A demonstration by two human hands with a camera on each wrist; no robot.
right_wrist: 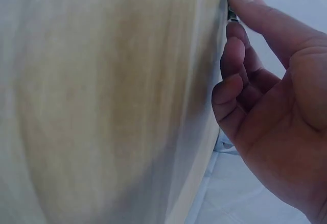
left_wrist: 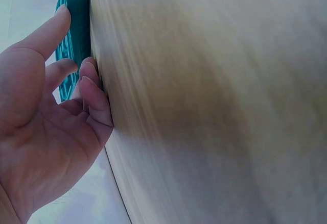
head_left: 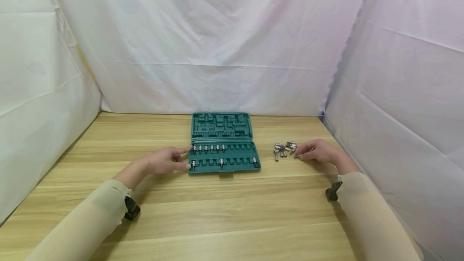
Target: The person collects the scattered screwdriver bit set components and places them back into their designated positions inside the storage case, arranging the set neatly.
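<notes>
A green plastic tool case (head_left: 239, 168) lies unfolded on the table, with several bit sockets (head_left: 206, 149) in its back row. The front row holds one at the left end, one in the middle and another at the right end. My left hand (head_left: 164, 160) rests against the case's left edge, its thumb and index finger stretched apart along it. Right of the case, my right hand (head_left: 319, 152) pinches a small metal bit socket (head_left: 297, 156) between thumb and fingertips, low over the table. Beside those fingertips lies a loose pile of bit sockets (head_left: 280, 147).
The wooden table (head_left: 224, 216) has white fabric walls (head_left: 217, 43) behind it and along both sides. The case's moulded lid (head_left: 222, 126) lies folded back towards the rear wall. A dark wrist mount (head_left: 132, 208) sits on the left sleeve, with another (head_left: 332, 191) on the right.
</notes>
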